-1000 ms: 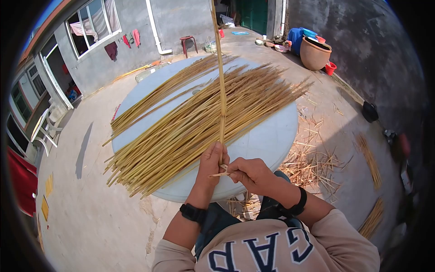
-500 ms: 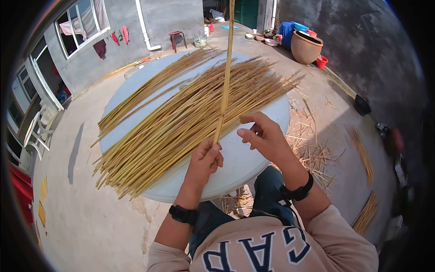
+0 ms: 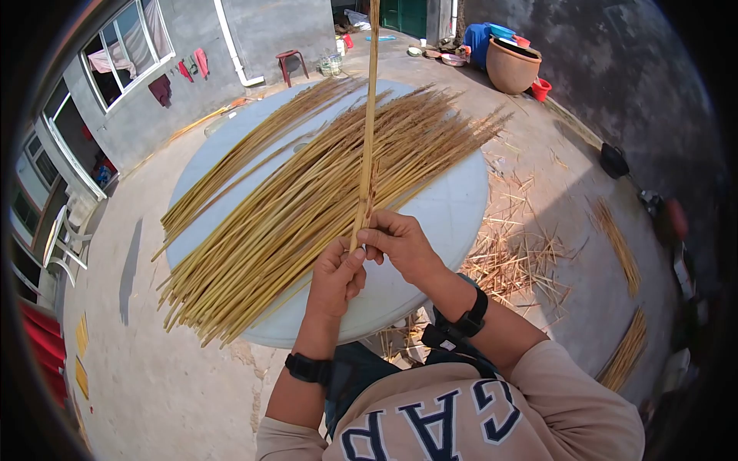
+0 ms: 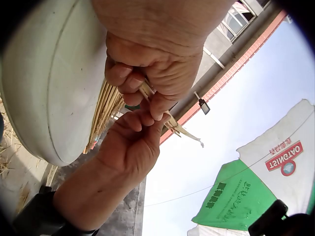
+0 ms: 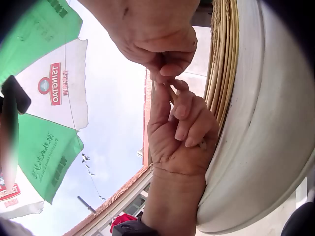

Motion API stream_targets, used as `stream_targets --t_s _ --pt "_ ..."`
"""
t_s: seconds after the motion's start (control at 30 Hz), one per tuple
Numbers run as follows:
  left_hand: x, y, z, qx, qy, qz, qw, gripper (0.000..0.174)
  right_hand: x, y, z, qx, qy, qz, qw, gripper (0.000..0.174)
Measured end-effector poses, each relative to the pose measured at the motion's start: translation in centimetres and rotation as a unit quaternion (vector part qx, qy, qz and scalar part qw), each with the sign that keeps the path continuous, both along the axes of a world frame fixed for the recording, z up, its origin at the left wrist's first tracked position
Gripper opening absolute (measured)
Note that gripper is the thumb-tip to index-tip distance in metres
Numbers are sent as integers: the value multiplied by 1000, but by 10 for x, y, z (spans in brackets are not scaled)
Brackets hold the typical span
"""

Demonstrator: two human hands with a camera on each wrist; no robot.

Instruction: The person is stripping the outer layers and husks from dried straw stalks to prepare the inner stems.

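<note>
A tall stalk (image 3: 369,131) stands nearly upright in the head view, its lower end pinched by the left hand (image 3: 332,278). The right hand (image 3: 403,244) meets it there, thumb and forefinger pinching at the same stalk just above the left thumb. In the left wrist view a split, frayed end (image 4: 176,129) sticks out by the left hand (image 4: 152,54), with the right hand (image 4: 129,147) touching it. The right wrist view shows both hands' fingertips together. Behind them a big bundle of stalks (image 3: 284,207) lies across the round table (image 3: 453,223).
A smaller bundle (image 3: 254,146) lies at the table's far left. Stalk scraps (image 3: 515,246) litter the ground right of the table, with two small bundles further right. A clay pot (image 3: 511,67), a red stool (image 3: 292,65) and a white chair (image 3: 65,238) stand around.
The right hand moved away from the left with its fingers apart, then came back to the stalk's lower end. The stalk has shifted left, still in the left hand.
</note>
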State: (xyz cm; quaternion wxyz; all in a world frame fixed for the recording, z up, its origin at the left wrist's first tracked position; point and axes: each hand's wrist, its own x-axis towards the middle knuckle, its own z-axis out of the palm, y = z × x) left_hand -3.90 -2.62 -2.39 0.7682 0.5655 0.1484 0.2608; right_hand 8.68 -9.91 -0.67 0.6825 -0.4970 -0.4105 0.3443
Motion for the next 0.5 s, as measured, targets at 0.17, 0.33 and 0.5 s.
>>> stream_targets --t_s 0.17,0.33,0.5 --pt "1 -7 6 6 -24 40 999 23 -3 -1 -1 21 72 31 997 12" --pt "-3 2 0 3 -11 111 994 25 -21 -6 -1 68 68 -29 995 10" --pt "4 4 -9 4 -48 136 990 27 -26 -33 0 82 -74 -27 993 11"
